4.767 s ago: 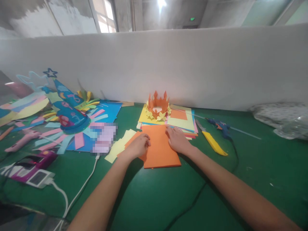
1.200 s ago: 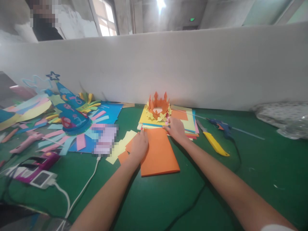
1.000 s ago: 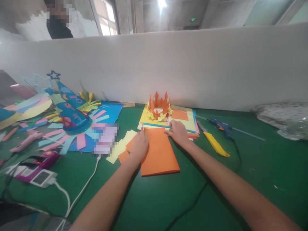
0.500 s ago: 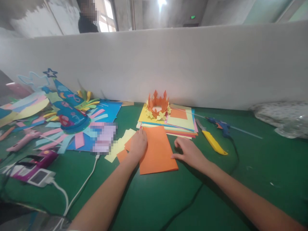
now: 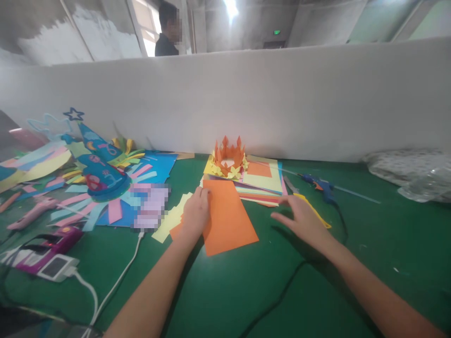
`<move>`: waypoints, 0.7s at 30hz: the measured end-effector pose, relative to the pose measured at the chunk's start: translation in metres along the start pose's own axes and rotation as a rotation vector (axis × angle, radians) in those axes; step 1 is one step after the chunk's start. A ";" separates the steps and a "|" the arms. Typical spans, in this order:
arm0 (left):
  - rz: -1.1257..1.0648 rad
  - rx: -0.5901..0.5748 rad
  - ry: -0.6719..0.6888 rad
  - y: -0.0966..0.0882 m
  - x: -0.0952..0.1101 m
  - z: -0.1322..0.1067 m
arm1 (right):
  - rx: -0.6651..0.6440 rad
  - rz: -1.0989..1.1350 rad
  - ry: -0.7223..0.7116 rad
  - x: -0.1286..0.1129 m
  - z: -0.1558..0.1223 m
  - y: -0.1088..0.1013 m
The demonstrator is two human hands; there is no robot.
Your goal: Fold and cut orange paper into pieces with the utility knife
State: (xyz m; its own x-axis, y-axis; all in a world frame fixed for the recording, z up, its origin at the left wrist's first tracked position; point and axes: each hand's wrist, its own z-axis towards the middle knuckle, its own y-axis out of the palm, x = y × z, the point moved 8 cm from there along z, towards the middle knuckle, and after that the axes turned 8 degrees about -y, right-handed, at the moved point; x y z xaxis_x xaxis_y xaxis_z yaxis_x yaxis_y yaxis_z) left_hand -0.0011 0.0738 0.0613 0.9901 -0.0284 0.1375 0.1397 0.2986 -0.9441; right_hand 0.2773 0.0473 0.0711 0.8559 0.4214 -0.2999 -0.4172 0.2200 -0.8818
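A sheet of orange paper [image 5: 230, 218], apparently folded, lies on the green table in front of me. My left hand [image 5: 196, 209] holds it by its left edge, fingers closed together and the thumb mostly hidden. Beneath that hand, smaller orange and pale yellow paper pieces [image 5: 167, 223] stick out. To the right of the sheet, my right hand [image 5: 303, 219] is open and holds nothing, thumb and fingers apart. It hides part of a yellow utility knife [image 5: 322, 218]. Behind the sheet, an orange paper crown [image 5: 229, 156] with yellow flowers stands on a stack of coloured paper [image 5: 262, 188].
At right lie a blue glue gun [image 5: 322, 184] with its cable and a clear plastic bag [image 5: 426, 188]. Blue party hats [image 5: 102, 176], a phone [image 5: 152, 209], a pink glue gun [image 5: 33, 212] and a power strip [image 5: 52, 249] occupy the left. A white partition [image 5: 299, 103] rises behind.
My right hand has moved right, away from the orange paper's edge, and now overlaps the utility knife. My left hand stays on the paper. The view has shifted slightly.
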 end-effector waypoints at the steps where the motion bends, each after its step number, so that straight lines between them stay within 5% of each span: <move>1: -0.022 0.052 -0.014 -0.007 -0.003 0.000 | 0.051 -0.123 0.019 0.014 0.003 -0.007; 7: -0.097 0.235 -0.063 -0.033 -0.021 0.002 | 0.011 -0.392 0.134 0.069 -0.002 -0.005; 12: 0.042 0.134 -0.137 -0.020 -0.035 0.008 | 0.035 -0.385 0.188 0.076 -0.006 -0.008; 17: 0.146 0.002 -0.143 -0.007 -0.043 0.009 | 0.081 -0.270 0.238 0.068 -0.008 -0.031; 21: 0.177 0.021 -0.164 -0.014 -0.042 0.006 | -0.110 0.036 -0.016 0.023 -0.015 -0.027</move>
State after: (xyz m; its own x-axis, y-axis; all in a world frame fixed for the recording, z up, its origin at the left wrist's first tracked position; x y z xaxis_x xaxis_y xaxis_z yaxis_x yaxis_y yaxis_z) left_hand -0.0451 0.0764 0.0705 0.9833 0.1809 0.0193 -0.0374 0.3051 -0.9516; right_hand 0.3127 0.0382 0.0826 0.8357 0.4413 -0.3269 -0.4106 0.1067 -0.9055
